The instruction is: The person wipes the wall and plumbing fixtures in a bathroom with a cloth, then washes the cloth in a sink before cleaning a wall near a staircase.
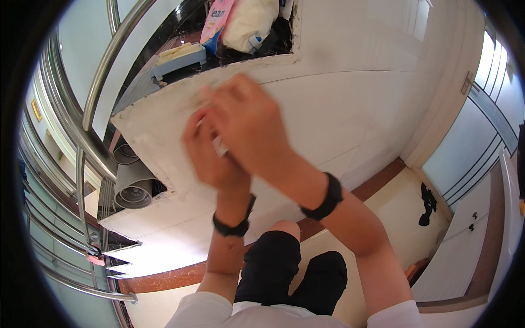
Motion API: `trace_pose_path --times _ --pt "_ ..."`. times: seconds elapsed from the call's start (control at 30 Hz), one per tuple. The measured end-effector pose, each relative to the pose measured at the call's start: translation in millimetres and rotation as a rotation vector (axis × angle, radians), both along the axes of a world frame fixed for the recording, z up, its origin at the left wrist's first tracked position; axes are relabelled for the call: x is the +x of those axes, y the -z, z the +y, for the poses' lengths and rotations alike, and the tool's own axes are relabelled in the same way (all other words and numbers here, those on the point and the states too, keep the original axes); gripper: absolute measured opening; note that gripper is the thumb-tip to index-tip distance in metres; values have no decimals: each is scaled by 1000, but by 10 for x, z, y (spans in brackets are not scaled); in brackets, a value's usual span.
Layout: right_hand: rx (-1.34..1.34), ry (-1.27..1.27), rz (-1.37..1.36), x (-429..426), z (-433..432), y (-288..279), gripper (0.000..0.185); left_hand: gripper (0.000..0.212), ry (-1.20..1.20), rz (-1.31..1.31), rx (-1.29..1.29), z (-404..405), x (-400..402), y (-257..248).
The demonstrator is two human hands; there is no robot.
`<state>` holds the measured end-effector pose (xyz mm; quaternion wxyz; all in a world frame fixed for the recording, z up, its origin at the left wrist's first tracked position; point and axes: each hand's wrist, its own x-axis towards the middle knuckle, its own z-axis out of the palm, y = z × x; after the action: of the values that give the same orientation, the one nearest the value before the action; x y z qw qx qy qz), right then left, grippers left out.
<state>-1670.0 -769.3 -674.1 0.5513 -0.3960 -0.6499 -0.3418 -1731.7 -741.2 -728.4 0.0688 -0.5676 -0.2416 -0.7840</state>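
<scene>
My left hand and my right hand are raised together in front of the white tiled wall, close below a black stone ledge. The left fingers curl around a small white thing, partly hidden and too blurred to name. Bent over the left fingertips, the right hand touches them, and motion blur hides what its fingers hold. On the ledge above stand a light blue plastic dish with pale yellow pieces in it, a pink and blue pouch bearing writing, and a whitish plastic bag.
Stainless steel railing curves along the left. Grey flowerpot-like containers sit on a lower step. A black cloth item lies on the tiled floor at right, near a white cabinet and a frosted-glass door.
</scene>
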Motion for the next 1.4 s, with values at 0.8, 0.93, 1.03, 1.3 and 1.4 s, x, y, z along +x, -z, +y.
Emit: trace_pose_path --times 0.8,0.93,1.03,1.3,1.4 --pt "26 -4 114 308 -40 19 23 35 14 170 27 -61 200 -80" --pt "-14 -53 76 417 -71 465 30 28 114 243 -37 -127 182 355" --pt "-31 41 15 341 -108 440 31 30 85 254 -51 -116 80 288" --pt "-15 81 36 176 -120 135 20 53 167 185 -66 -132 77 -7" --pt "3 50 56 207 -130 319 19 54 140 197 -24 -71 124 144"
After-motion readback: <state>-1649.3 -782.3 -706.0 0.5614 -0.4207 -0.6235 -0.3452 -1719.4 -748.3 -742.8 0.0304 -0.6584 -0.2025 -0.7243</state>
